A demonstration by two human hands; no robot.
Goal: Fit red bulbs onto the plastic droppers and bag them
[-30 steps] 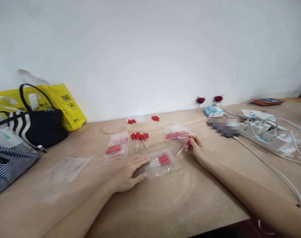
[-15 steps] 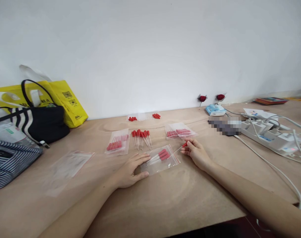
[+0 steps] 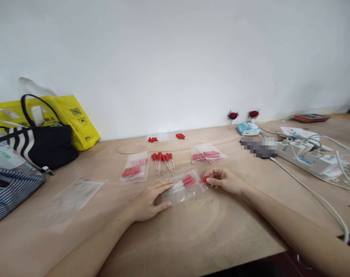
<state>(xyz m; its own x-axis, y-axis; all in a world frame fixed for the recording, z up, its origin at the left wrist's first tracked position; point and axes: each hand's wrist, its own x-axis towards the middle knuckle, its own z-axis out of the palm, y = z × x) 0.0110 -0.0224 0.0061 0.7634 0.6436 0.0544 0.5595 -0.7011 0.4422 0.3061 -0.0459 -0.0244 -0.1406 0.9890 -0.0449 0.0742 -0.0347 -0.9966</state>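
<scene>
A clear zip bag [image 3: 182, 192] with red-topped droppers inside lies on the wooden table. My left hand [image 3: 151, 199] rests at its left end, thumb and fingers spread over the bag's edge. Pinched in my right hand [image 3: 223, 181] is a red-topped dropper [image 3: 203, 180], its thin end at the bag's zip opening. Behind the bag is a loose pile of droppers [image 3: 163, 161]. Filled bags lie to its left [image 3: 134, 166] and to its right [image 3: 208, 153].
Flat plastic bags [image 3: 79, 196] lie at the left, near a black handbag [image 3: 48, 144] and a yellow bag [image 3: 81, 123]. Small bags with red pieces [image 3: 166, 136] lie by the wall. A power strip [image 3: 313, 159] with cables stands right.
My right hand has moved left and slightly down, bringing the dropper to the bag's opening. My left hand stays on the bag. The view has shifted slightly.
</scene>
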